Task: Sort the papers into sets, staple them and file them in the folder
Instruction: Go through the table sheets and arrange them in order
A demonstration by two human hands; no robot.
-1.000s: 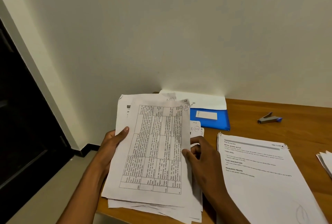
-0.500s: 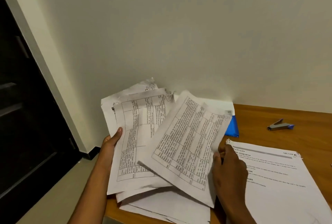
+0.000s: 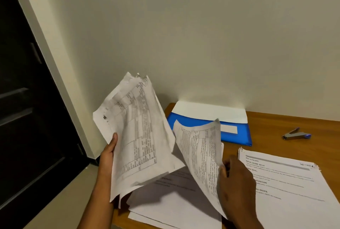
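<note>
My left hand [image 3: 108,155] pinches a raised sheaf [image 3: 136,136]; my right hand [image 3: 237,177] has just peeled one sheet [image 3: 200,151] off, w/ grip pinching its edge. Sorting's under way. Folder [image 3: 237,136] at 12, stapler [image 3: 296,135] at 2 on tabletop [image 3: 294,125], pile [image 3: 287,182] at 3.

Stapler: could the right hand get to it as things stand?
Probably not at once: the right hand is holding a sheet. Otherwise the desk toward the stapler lies bare.
</note>
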